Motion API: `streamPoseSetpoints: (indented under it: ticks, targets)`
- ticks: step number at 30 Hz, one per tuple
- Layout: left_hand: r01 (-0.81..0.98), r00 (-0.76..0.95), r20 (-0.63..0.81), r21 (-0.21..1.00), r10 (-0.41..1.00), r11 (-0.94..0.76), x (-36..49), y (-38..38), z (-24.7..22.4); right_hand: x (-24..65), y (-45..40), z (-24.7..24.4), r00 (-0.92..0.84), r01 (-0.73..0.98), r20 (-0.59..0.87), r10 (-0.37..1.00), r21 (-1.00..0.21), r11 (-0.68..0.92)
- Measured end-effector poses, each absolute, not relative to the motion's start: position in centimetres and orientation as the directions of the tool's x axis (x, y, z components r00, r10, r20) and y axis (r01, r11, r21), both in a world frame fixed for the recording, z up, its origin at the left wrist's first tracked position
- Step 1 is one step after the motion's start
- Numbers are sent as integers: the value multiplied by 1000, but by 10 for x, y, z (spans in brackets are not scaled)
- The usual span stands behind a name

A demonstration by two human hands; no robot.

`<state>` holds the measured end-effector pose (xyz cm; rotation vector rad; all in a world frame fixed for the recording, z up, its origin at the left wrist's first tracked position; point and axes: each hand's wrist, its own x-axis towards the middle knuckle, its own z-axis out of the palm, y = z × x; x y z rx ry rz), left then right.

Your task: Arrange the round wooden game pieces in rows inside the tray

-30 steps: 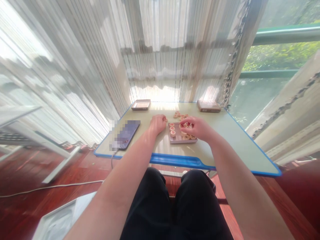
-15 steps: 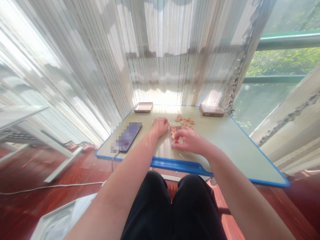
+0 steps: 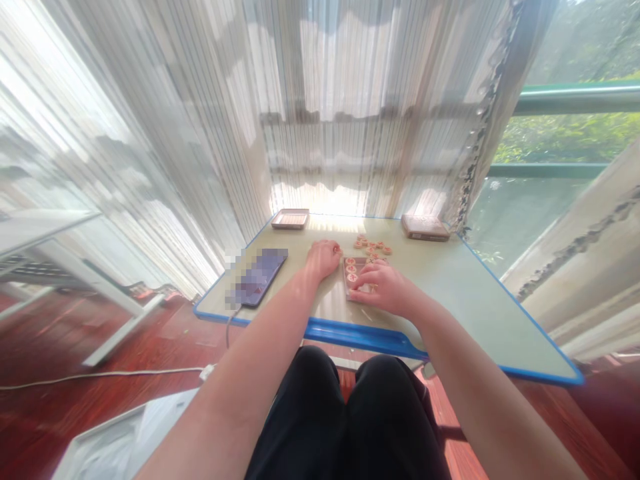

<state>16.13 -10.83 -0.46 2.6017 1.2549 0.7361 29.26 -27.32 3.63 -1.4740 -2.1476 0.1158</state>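
Note:
A small shallow box [image 3: 345, 283] lies on the table in front of me, with round Chinese chess pieces [image 3: 351, 269] lined up along its left side. My right hand [image 3: 383, 287] reaches over the box from the right, its fingers and thumb curled together at the near left corner; what lies between the fingertips is hidden. Just left of the box rests my left hand [image 3: 324, 259], fingers curled round a chess piece [image 3: 337, 249] whose reddish face peeks out. Behind the box, several loose chess pieces [image 3: 380, 245] are scattered on the tabletop.
A phone [image 3: 265, 277] with a cable lies at the left of the blue-edged table [image 3: 480, 307]. An open tray-like lid [image 3: 291, 219] sits at the back left, a flat closed box [image 3: 425, 227] at the back right. Curtains [image 3: 330, 147] hang behind the table.
My right fingertips have come down lower over the near left of the box, uncovering pieces in its left column. My left hand stays beside the box. The view has shifted slightly.

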Motion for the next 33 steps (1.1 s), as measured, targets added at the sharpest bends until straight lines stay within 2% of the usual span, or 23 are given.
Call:
streamPoseSetpoints:
  ticks: [5,20,33]
  targets:
    - [700,525,357,336,773,-630,161,-108,-5,293,-274,36,-279,828,381,882,-370,422]
    - [706,523,355,328,775,-627,161,-113,-1,296,-269,28,-292,846,415,862,-309,435]
    - [716,529,337,317,779,-622,161,-114,-1,297,-276,40,-233,896,399,887,-267,356]
